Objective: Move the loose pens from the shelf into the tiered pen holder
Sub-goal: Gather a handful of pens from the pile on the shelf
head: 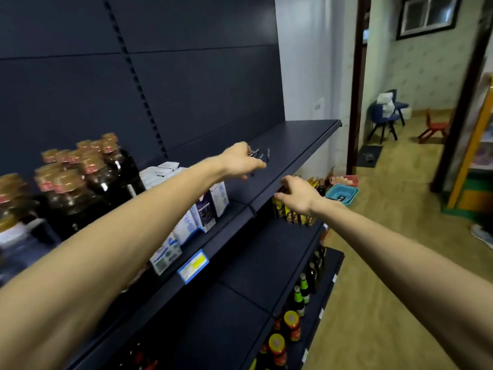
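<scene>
Several loose dark pens (262, 154) lie on the top dark shelf (301, 145), towards its back. My left hand (240, 162) reaches over them with its fingers curled down round the nearest pens and the thumb stretched to the right. My right hand (297, 196) is at the shelf's front edge, a little right of and below the left hand. Its fingers are curled, and something small and dark shows at the fingertips, too blurred to name. No tiered pen holder is in view.
Brown bottles with gold caps (80, 177) and white-blue cartons (202, 212) stand on the shelf to the left. Lower shelves hold sauce bottles (290, 324). A teal basket (342, 194) sits on the floor by the shelf end. A doorway (400, 102) opens to the right.
</scene>
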Demonstrator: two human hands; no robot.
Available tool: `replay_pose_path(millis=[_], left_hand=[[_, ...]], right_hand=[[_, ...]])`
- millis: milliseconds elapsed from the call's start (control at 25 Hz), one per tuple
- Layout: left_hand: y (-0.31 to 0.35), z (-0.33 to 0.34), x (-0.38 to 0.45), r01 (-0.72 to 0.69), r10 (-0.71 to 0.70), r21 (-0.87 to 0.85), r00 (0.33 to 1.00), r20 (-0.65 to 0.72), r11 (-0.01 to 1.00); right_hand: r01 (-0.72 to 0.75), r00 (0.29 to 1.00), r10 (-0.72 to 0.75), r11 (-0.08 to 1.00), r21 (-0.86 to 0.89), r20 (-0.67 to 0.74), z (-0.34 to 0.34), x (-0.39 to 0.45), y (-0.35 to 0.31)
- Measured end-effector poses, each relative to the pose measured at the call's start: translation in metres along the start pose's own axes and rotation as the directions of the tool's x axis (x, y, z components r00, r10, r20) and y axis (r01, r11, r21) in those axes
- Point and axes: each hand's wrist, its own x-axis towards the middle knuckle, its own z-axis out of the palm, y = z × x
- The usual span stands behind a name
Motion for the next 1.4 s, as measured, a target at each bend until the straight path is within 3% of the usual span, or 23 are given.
replay_pose_path(millis=[200,360,480,600,760,1040,1280,1400], left_hand=[[0.006,-0.021,0.111,0.110,-0.101,0.239,0.994,-0.051,0.965],[-0.005,-0.029,0.167,0.168,-0.208,0.375,0.976,0.066,0.912],[-0.023,-0.034,0.204,0.259,-0.316,0.409,0.946,0.075,0.875],[-0.046,-0.031,0.233,0.342,-0.444,0.548,0.894,0.059,0.763],[-0.082,-0.027,0.263,0.485,-0.657,0.648,0.753,0.032,0.587],[-0.101,-0.013,0.284,0.643,-0.787,0.534,0.612,0.074,0.549],[-0.106,-0.004,0.289,0.688,-0.777,0.416,0.625,0.077,0.595],[-0.107,0.001,0.289,0.666,-0.782,0.476,0.619,0.075,0.574]], right_hand=[[0.012,0.999,-0.010,0.998,-0.059,0.040,-0.023,0.103,0.020],[0.087,0.993,-0.078,0.992,-0.093,0.087,-0.028,0.174,0.043],[0.155,0.975,-0.128,0.978,-0.142,0.182,-0.028,0.231,0.062],[0.296,0.920,-0.218,0.931,-0.213,0.324,-0.018,0.283,0.071],[0.514,0.782,-0.290,0.800,-0.309,0.551,-0.008,0.346,0.076],[0.743,0.611,-0.566,0.652,-0.153,0.554,0.013,0.399,0.069],[0.774,0.537,-0.658,0.633,0.002,0.528,0.017,0.421,0.069],[0.795,0.511,-0.688,0.606,0.022,0.516,0.016,0.427,0.071]])
